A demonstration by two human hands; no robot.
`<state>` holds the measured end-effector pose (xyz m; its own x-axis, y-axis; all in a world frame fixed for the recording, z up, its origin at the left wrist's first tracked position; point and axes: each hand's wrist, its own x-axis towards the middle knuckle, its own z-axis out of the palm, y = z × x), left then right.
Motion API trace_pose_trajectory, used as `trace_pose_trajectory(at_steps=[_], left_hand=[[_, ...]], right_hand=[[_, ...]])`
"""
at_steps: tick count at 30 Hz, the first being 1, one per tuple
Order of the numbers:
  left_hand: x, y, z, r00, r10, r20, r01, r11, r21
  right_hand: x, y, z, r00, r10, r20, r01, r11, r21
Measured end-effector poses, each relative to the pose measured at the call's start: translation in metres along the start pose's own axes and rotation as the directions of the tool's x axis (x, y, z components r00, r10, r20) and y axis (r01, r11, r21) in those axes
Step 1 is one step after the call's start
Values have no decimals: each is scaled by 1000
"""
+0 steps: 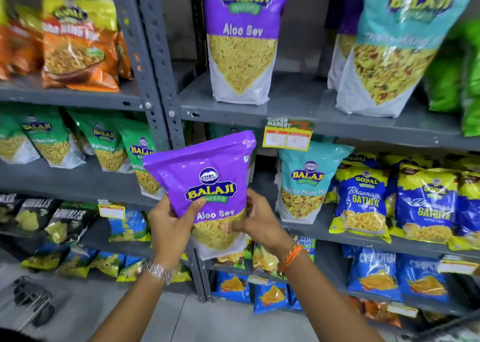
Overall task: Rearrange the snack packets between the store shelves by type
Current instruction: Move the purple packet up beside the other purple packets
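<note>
Two hands, left grip [171, 227], right grip [255, 220], one purple Aloo Sev packet [207, 183]

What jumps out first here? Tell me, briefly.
The purple Aloo Sev packet at centre, held in front of the shelves by the left hand and right hand. Directly above, a matching purple Aloo Sev packet stands upright on the grey shelf.
</note>
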<state>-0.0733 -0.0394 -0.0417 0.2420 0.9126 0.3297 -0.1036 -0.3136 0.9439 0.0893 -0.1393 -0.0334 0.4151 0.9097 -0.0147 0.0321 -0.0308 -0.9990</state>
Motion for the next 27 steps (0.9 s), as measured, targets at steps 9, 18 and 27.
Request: trace_pose_trajectory(at_steps=[9,18,27], left_hand=[[29,128,41,943,323,-78,-332,931,-155],[92,214,148,891,409,-196,-448,861,-241],[129,227,216,914,350,-204,-385,907,-171]], right_hand=[[-26,-128,-52,964,-266,-3,266,964,3],[18,-217,-129,881,-449,-152,464,882,85],[60,-238,-176,890,-408,-202,406,912,-53]])
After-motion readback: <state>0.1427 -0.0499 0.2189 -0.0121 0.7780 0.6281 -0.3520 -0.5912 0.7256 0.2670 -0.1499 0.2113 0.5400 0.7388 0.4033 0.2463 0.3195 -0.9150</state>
